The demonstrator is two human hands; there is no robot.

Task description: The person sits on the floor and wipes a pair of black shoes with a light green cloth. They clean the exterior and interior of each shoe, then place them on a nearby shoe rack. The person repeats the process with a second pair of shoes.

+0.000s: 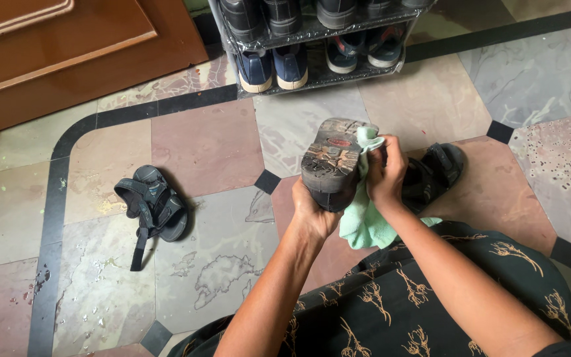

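Just right of the middle of the frame, the left hand [313,215] grips a dark sandal [333,162] from beneath, fingers wrapped round its lower end so the worn, treaded sole faces up toward the camera; the right hand [384,173] is closed on a pale green cloth [365,221], pressing its upper part against the right edge of the sole, while the rest of the cloth hangs down between the two wrists; just behind the right hand, a second dark strapped sandal [437,172] lies on the stone-tiled floor [199,145], partly hidden by the hand and forearm; well apart, at the left middle of the frame, a third dark sandal [153,205] rests on its side with a loose strap trailing toward the lower edge; at the top centre stands a shoe rack [318,74] with pairs of dark and blue shoes on its shelves; a brown wooden door [67,53] fills the upper left corner; a black garment with a gold pattern [398,304] covers the person's lap at the bottom.
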